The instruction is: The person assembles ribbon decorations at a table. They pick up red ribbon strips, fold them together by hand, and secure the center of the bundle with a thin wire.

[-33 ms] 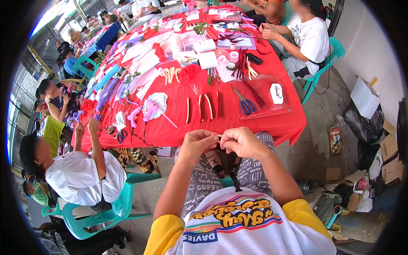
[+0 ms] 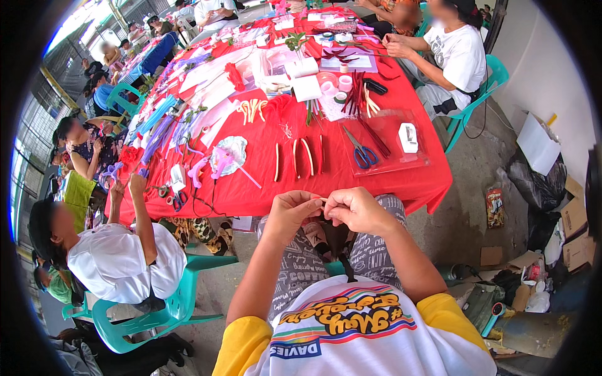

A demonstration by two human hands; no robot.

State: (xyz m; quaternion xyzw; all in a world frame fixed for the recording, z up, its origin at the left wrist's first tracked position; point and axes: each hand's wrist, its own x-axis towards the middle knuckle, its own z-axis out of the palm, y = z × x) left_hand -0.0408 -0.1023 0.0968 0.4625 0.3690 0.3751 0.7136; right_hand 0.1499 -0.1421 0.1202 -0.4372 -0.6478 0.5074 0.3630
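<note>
The left hand (image 2: 293, 210) and right hand (image 2: 355, 210) meet above the lap, fingertips pinched narrowly, probably for fine control, around a small piece (image 2: 323, 200) mostly hidden between them; strips (image 2: 277, 163) lie spaced just beyond, seemingly for easy reach, scissors (image 2: 362, 155) rightward; teal chairs (image 2: 205, 262) flank the red-clothed table (image 2: 411, 189); a pale wall (image 2: 558, 69) stands right.
</note>
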